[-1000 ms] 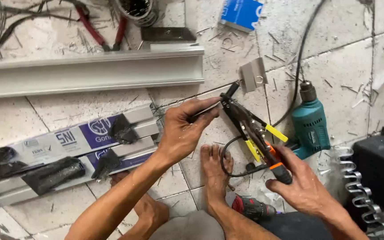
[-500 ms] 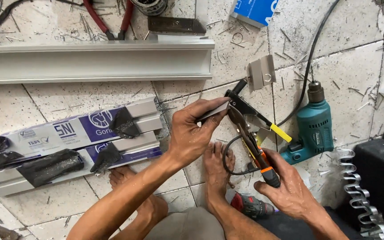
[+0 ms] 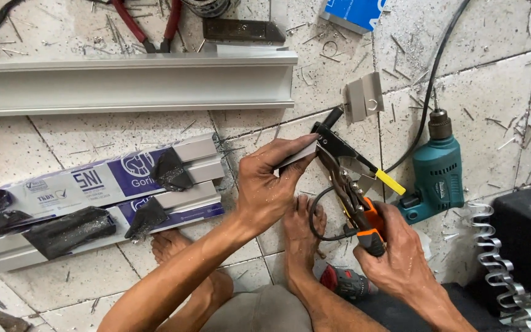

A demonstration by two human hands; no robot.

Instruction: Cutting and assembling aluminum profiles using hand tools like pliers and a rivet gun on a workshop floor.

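My left hand [image 3: 270,184] pinches a small grey aluminium piece [image 3: 297,155] and holds it against the black head of a hand riveter [image 3: 348,178]. My right hand [image 3: 401,258] grips the riveter's orange and black handles low down, squeezed close together. The tool points up and to the left over the tiled floor. My bare feet rest under the hands on the tiles.
A long aluminium profile [image 3: 130,83] lies across the top. Two wrapped profiles [image 3: 93,197] lie at the left. A teal electric drill [image 3: 437,172] with a black cord sits to the right, a small bent metal bracket [image 3: 364,98] above, red-handled pliers [image 3: 149,24] at top.
The view has shifted a little, so the hands and riveter sit lower in the frame. My right hand has slid slightly down the handles; the left still holds the metal piece at the head.
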